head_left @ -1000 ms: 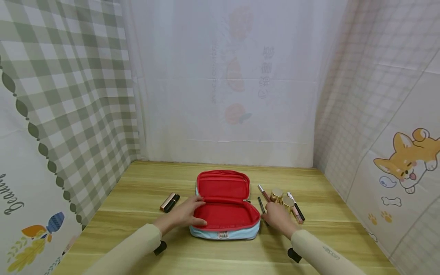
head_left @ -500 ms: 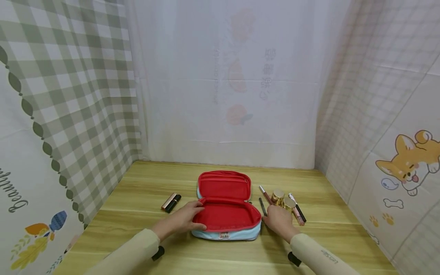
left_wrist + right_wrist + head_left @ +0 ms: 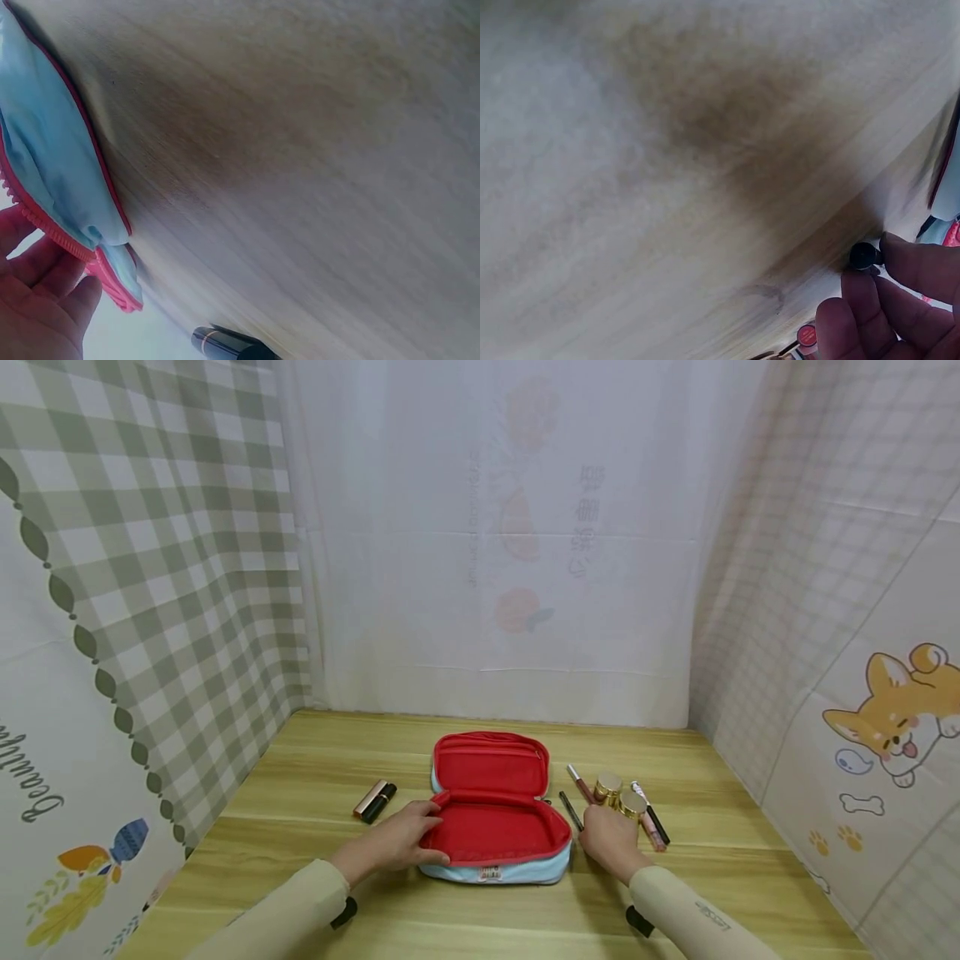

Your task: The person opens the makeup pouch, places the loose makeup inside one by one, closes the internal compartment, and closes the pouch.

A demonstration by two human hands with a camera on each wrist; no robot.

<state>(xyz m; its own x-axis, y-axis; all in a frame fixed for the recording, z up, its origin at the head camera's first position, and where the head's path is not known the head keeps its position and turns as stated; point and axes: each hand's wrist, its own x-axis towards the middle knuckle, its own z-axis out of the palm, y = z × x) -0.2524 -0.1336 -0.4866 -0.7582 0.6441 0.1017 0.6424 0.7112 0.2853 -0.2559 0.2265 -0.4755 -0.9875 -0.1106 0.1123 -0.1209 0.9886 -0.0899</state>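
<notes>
Two bare hands work at a wooden bench (image 3: 487,927) in front of you, with an open zippered pouch (image 3: 525,871) between them. Light blue outside and lined in red, the pouch lies near the middle of the bench, its lid folded back away from you. Your left hand (image 3: 393,842) has its fingers relaxed over the pouch's left rim, touching the red zipper (image 3: 52,232). Your right hand (image 3: 609,839), just beside the pouch's right side, pinches a slim black pencil (image 3: 570,809) between thumb and fingers; its far end tilts toward the pouch. Beyond that hand are two gold-lidded jars (image 3: 607,783), a brown tube with a silver cap (image 3: 580,783), a black-and-white pen (image 3: 651,812) and a pink tube (image 3: 654,833). To your left, near the pouch, a rose-gold tube (image 3: 367,798) lies alongside a black tube (image 3: 377,806). Green-and-white checked cloth (image 3: 210,510) hangs on your left.
</notes>
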